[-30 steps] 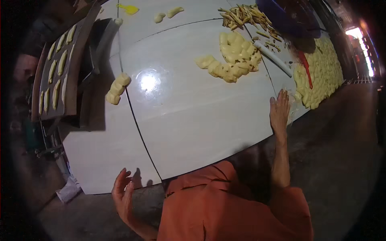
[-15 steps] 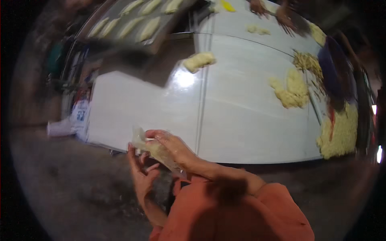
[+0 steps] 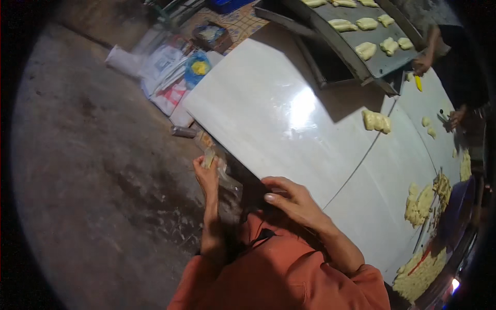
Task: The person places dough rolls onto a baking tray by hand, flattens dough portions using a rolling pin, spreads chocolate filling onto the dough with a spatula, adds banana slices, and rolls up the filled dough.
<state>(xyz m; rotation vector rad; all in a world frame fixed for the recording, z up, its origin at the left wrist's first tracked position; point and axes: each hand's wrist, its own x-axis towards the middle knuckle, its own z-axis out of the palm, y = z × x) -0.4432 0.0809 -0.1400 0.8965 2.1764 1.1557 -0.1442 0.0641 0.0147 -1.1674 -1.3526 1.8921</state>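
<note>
My left hand (image 3: 206,178) is closed on a limp piece of clear plastic (image 3: 230,184) beside the table's near left edge. The plastic hangs toward my body; whether it is a bag or a glove I cannot tell. My right hand (image 3: 292,200) is bare and empty at the near edge of the white table (image 3: 258,113), thumb and forefinger apart, the other fingers partly hidden. A shaped dough piece (image 3: 376,122) lies farther off on the table, out of reach of both hands.
Metal trays with several dough pieces (image 3: 366,24) stand at the back right. At the right are dough lumps (image 3: 419,206), a purple tub (image 3: 459,212) and a dough slab (image 3: 421,276). Another person's hand (image 3: 422,64) is near a yellow tool (image 3: 418,83). White sacks (image 3: 164,67) lie left of the table.
My hands have moved apart; the plastic, earlier around or against my right hand, now hangs from my left. My view has swung left, bringing more of the floor and sacks into sight.
</note>
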